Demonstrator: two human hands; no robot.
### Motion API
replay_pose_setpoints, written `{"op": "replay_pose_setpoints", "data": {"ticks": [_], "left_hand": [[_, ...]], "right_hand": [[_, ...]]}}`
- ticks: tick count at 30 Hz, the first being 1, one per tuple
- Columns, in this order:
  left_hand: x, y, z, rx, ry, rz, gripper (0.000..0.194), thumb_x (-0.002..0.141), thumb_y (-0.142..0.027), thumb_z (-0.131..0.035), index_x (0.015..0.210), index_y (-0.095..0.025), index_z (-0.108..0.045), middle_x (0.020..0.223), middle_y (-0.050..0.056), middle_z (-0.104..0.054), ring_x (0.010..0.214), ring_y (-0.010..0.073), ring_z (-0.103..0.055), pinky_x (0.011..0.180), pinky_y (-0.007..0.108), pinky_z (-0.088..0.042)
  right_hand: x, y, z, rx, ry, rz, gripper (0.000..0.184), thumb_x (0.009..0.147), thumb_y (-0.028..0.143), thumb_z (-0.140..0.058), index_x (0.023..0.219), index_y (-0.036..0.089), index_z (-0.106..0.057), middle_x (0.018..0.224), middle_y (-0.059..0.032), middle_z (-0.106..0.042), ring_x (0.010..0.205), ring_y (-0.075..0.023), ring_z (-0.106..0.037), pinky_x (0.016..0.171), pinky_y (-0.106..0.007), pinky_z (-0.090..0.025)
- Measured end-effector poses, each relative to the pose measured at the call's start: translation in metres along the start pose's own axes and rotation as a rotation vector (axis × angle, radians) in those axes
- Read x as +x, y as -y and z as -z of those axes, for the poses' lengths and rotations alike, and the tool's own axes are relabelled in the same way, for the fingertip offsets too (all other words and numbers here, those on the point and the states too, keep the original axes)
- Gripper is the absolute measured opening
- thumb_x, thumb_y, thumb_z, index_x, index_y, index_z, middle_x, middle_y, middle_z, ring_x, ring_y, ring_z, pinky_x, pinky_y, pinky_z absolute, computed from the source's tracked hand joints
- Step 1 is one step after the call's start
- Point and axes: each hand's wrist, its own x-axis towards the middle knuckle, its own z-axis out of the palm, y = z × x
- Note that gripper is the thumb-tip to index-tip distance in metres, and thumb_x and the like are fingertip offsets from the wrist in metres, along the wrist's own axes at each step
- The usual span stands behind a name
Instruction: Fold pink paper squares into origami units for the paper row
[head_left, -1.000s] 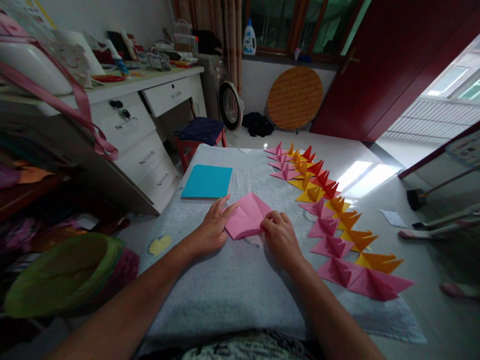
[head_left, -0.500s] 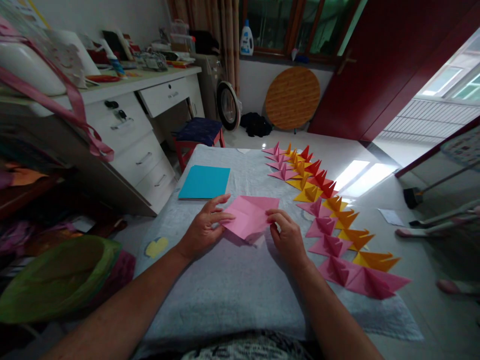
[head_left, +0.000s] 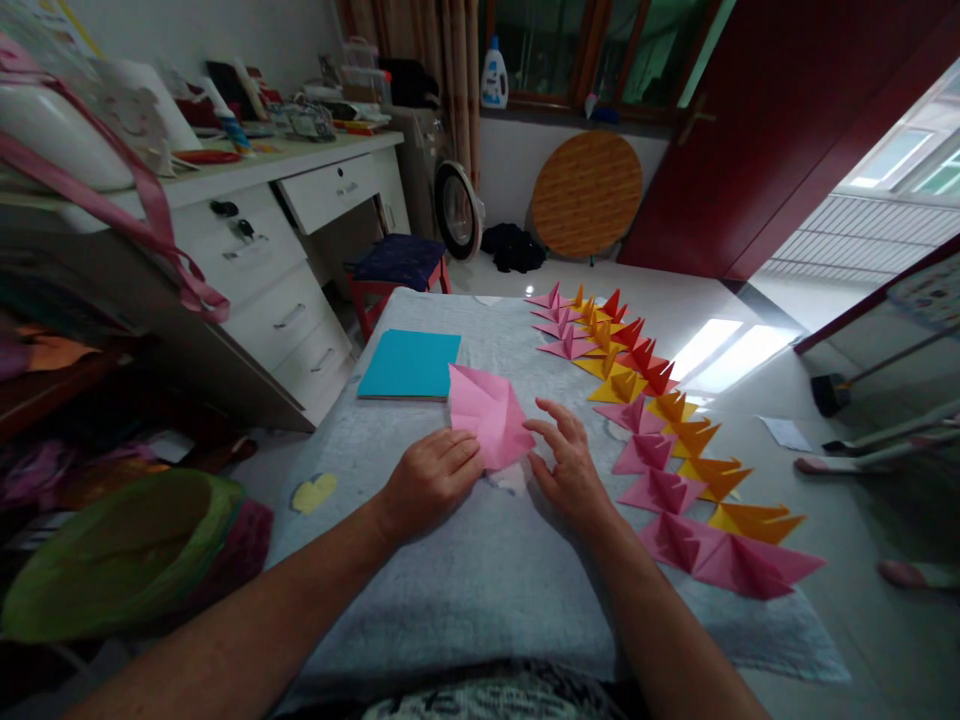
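Observation:
A creased sheet of pink origami paper (head_left: 491, 412) is held just over the cloth-covered table, between my two hands. My left hand (head_left: 435, 480) is closed on its lower left corner, fingers on top. Beside its right corner, my right hand (head_left: 566, 455) has its fingers spread; the fingertips are close to the paper's edge, and whether they touch it I cannot tell. Behind the sheet, to the left, lies a stack of blue paper (head_left: 411, 364). Folded paper cranes in pink (head_left: 660, 490), yellow (head_left: 694, 437) and red (head_left: 658, 375) stand in rows along the table's right side.
The table wears a light blue cloth (head_left: 450, 600). A green-lined bin (head_left: 112, 560) stands on the floor at left, below a white desk with drawers (head_left: 277, 290). Beyond the table are a stool (head_left: 397, 262) and an open washing machine door (head_left: 457, 212).
The pink paper has been turned, with one corner now pointing up and left. My left hand has moved down to its lower corner, and my right hand's fingers have spread apart.

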Motion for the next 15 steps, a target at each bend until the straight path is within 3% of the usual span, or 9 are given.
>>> {"op": "replay_pose_setpoints", "data": {"ticks": [4, 8, 15], "left_hand": [[0.0036, -0.0052, -0.0009, 0.074, 0.052, 0.043, 0.024, 0.098, -0.016, -0.046, 0.088, -0.016, -0.068, 0.091, 0.008, -0.073, 0.087, 0.0209, -0.069, 0.078, 0.036, -0.055], [0.0009, -0.0074, -0.0056, -0.034, 0.082, 0.112, 0.023, 0.098, -0.019, -0.047, 0.089, -0.017, -0.068, 0.088, 0.009, -0.071, 0.086, 0.0205, -0.067, 0.077, 0.035, -0.053], [-0.0042, -0.0056, -0.0087, -0.12, 0.103, 0.132, 0.02, 0.096, -0.02, -0.05, 0.088, -0.018, -0.068, 0.085, 0.009, -0.07, 0.083, 0.0203, -0.065, 0.077, 0.035, -0.051]], "right_hand": [[-0.0048, 0.0036, -0.0004, -0.103, 0.035, 0.054, 0.042, 0.082, 0.009, -0.053, 0.12, 0.024, -0.066, 0.151, -0.0104, -0.044, 0.143, -0.0283, -0.032, 0.114, -0.053, -0.032], [-0.0052, 0.0073, -0.0013, -0.21, 0.097, 0.016, 0.043, 0.081, 0.005, -0.054, 0.112, 0.028, -0.072, 0.15, -0.0066, -0.046, 0.143, -0.0293, -0.031, 0.113, -0.052, -0.031], [-0.0046, 0.0036, 0.0006, -0.282, 0.06, -0.09, 0.019, 0.087, 0.015, -0.062, 0.088, 0.027, -0.077, 0.138, -0.0076, -0.058, 0.137, -0.0324, -0.038, 0.11, -0.055, -0.031]]}}
